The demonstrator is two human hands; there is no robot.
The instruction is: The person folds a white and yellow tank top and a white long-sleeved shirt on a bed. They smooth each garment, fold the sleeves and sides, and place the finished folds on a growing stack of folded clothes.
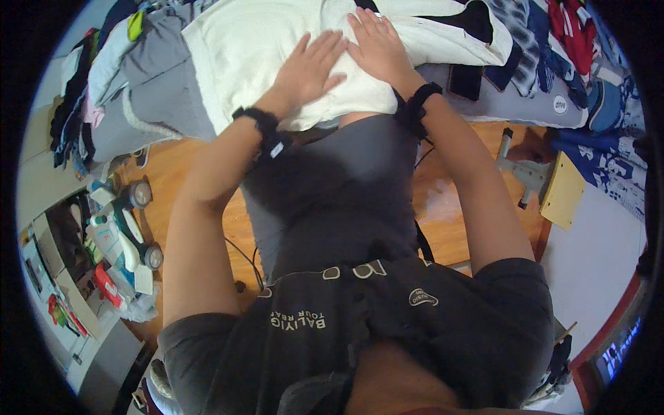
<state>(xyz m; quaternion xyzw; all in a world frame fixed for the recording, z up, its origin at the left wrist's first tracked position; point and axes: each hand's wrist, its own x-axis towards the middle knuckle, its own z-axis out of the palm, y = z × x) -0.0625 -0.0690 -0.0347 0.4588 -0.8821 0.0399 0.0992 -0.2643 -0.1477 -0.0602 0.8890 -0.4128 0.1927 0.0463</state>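
A cream-white knitted garment point(232, 59) with black parts lies spread over a grey padded surface point(166, 111) in front of me. One sleeve point(456, 45) stretches off to the right, with a black patch on it. My left hand point(311, 69) rests flat on the middle of the garment, fingers spread and palm down. Just to its right, my right hand point(379, 48) also lies flat on the cloth, fingers extended and reaching a little farther away. Neither hand grips anything. A dark band circles each wrist. The near edge of the garment hangs close to my lap.
Clothes point(111, 55) are heaped on the left, and more clothes, including a red one point(574, 31), on the right. A dark flat phone-like object point(465, 81) lies beyond my right wrist. A wheeled toy point(128, 235) stands on the wooden floor point(176, 162); a yellow board point(562, 192) is at right.
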